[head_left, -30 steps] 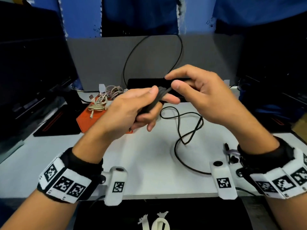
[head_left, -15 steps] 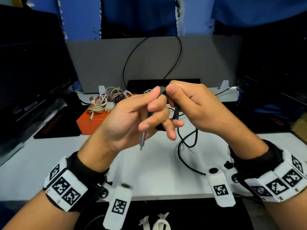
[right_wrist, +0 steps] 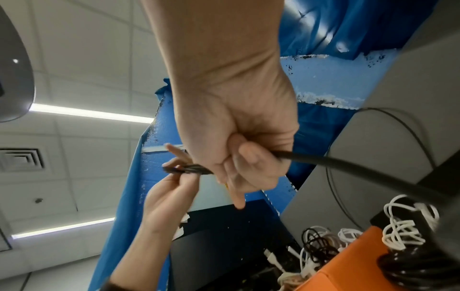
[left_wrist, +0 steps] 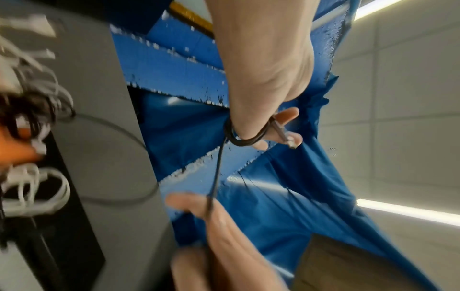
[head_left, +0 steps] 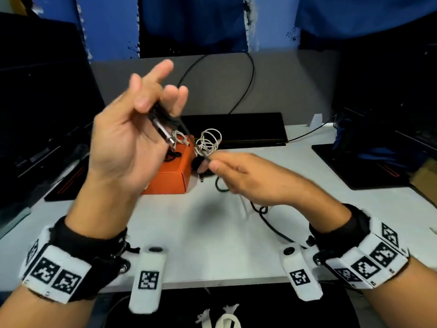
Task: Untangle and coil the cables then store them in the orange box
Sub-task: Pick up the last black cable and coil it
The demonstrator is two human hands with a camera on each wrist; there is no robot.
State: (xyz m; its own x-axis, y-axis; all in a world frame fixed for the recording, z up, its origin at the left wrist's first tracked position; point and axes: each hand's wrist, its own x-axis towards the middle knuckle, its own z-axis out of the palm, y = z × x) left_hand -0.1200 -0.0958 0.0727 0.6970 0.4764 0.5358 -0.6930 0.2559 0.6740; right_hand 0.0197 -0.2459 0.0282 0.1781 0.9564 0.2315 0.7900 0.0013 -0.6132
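Above the white desk [head_left: 194,233], left hand [head_left: 123,143] wore the thin black cable [head_left: 165,118] looped round its fingers [head_left: 175,100]; right hand [head_left: 248,178] pinched the taut strand below.

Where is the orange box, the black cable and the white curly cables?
orange box [head_left: 173,179]: head view, on its front side.
black cable [left_wrist: 217,167]: left wrist view, on the stretch between the hands.
white cables [head_left: 209,140]: head view, on the loops.

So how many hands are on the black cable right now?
2. The left hand, raised, has the black cable looped round its fingers; the right hand, lower and near the orange box, pinches a strand of it.
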